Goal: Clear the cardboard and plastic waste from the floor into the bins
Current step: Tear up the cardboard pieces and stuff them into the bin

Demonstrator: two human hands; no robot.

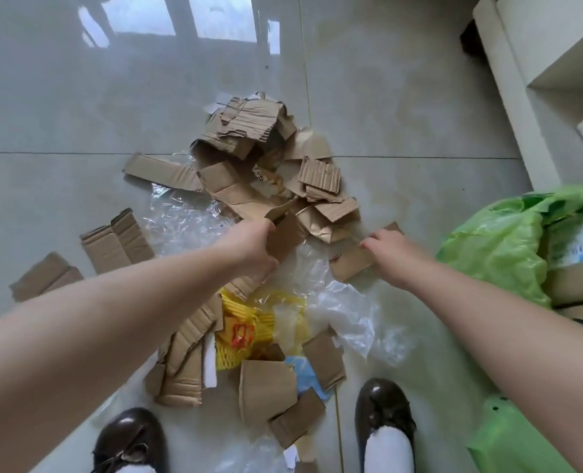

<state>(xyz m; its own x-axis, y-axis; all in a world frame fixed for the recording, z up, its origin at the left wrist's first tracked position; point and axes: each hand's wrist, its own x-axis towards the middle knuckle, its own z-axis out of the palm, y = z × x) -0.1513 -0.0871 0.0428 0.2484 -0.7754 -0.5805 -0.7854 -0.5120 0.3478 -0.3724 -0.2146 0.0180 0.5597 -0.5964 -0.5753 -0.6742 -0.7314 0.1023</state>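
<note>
Torn cardboard pieces point(245, 131) lie heaped in the middle of the frame on a glossy pale tiled floor point(78, 97), with more scraps trailing down toward the person's feet and a few flat folded strips point(116, 240) lying apart at the left. Crumpled clear plastic film point(181, 216) spreads under and beside the heap, more clear wrap point(344, 312) sits lower right of centre, and a yellow foam net point(239, 322) with a red mark lies among the lower scraps. The left hand point(252, 247) reaches into the centre of the mess, its fingers curled around a brown cardboard scrap point(283, 233) that stands up from its grip. The right hand point(385, 247) is just to the right, fingers bent down onto a flat cardboard piece point(351, 264) lying on the floor; whether it actually grips that piece I cannot tell. A green plastic bag point(498, 244) gapes open at the right edge with a cardboard box point(577, 281) inside or against it, and another bit of green bag point(508, 438) shows at the lower right. Cream-coloured furniture point(522, 63) fills the upper right corner. Window light reflects off the floor at the top. Two dark brown shoes point(382, 411) with white socks stand at the bottom edge.
</note>
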